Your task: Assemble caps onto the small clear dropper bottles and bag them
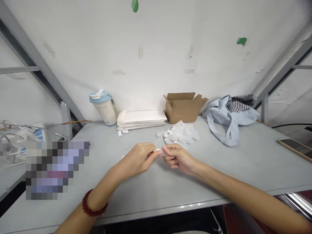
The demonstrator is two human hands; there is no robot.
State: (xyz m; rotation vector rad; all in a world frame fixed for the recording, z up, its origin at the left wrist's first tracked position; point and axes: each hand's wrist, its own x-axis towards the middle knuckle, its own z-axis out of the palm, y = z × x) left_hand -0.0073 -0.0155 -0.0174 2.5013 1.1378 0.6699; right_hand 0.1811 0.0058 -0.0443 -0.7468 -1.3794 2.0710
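My left hand (140,158) and my right hand (177,156) meet over the middle of the grey table (156,191). Both pinch a small clear plastic piece (159,150) between their fingertips; its exact shape is too small to make out. Just behind the hands lies a heap of several similar clear plastic pieces (181,134). A dark red bead bracelet (92,208) sits on my left wrist.
Along the back wall stand a blue-lidded cup (104,108), a stack of white sheets (141,119) and an open cardboard box (184,106). A light blue cloth bag (230,118) lies at the right, a phone (296,148) at the far right edge. Cables lie at the left.
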